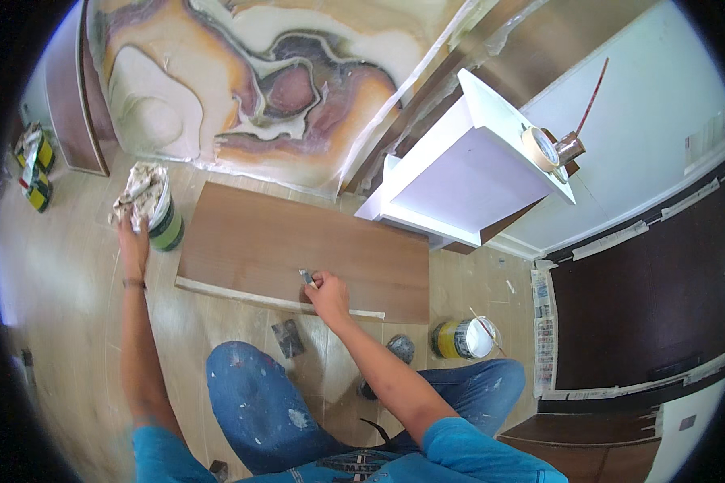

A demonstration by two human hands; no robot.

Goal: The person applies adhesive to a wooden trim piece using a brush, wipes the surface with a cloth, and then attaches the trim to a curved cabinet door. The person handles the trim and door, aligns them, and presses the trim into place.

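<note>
My left hand (132, 231) is at the near side of a green and white bucket (167, 232), its fingers closed on a stained whitish rag (143, 189) heaped over the top. A long brown wooden panel (258, 233) lies flat on the floor before my knees, with a pale strip along its near edge. Above that edge, my right hand (328, 296) grips a small tool (307, 278) with a flat greyish end. Whether it is a scraper or a brush I cannot tell.
Right of my knee stands a paint can (457, 339) with a thin stick across it. A white cabinet piece (459, 173) holds a tape roll (540, 150) and a brown cup (569, 147). A dark square pad (288, 338) lies near the panel. More cans (36, 187) stand far left.
</note>
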